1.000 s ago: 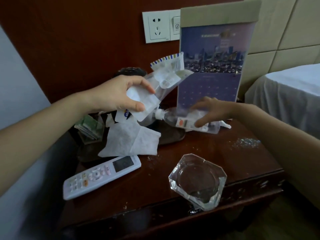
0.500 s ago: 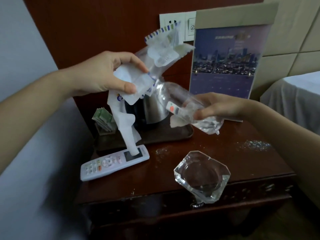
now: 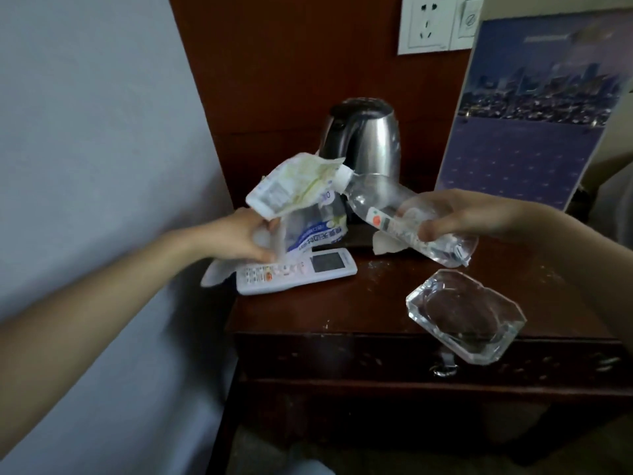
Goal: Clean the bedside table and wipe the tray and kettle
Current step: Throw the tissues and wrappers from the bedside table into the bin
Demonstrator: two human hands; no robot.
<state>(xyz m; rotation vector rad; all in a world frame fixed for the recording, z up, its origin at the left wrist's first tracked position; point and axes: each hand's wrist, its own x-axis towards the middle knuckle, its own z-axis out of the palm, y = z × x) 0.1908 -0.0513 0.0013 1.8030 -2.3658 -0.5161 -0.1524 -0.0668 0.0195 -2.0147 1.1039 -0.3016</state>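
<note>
My left hand [image 3: 245, 240] grips a bundle of crumpled plastic wrappers [image 3: 298, 197] and tissue, held just above the left edge of the dark wooden bedside table [image 3: 342, 317]. My right hand [image 3: 476, 217] holds a squashed clear plastic bottle [image 3: 404, 214], tilted with its white cap toward the wrappers. Behind them the steel kettle [image 3: 363, 135] stands upright at the back of the table. The tray under it is mostly hidden by the wrappers and bottle.
A white remote control [image 3: 298, 270] lies at the table's left front, under my left hand. A glass ashtray [image 3: 466, 313] sits at the front right edge. A blue calendar board [image 3: 534, 108] leans at the back right. A wall socket [image 3: 428, 25] is above. Crumbs dot the tabletop.
Both hands have dropped lower and come left with the trash. The wrappers have turned over in my left hand. My view has swung left, so the table sits further right.
</note>
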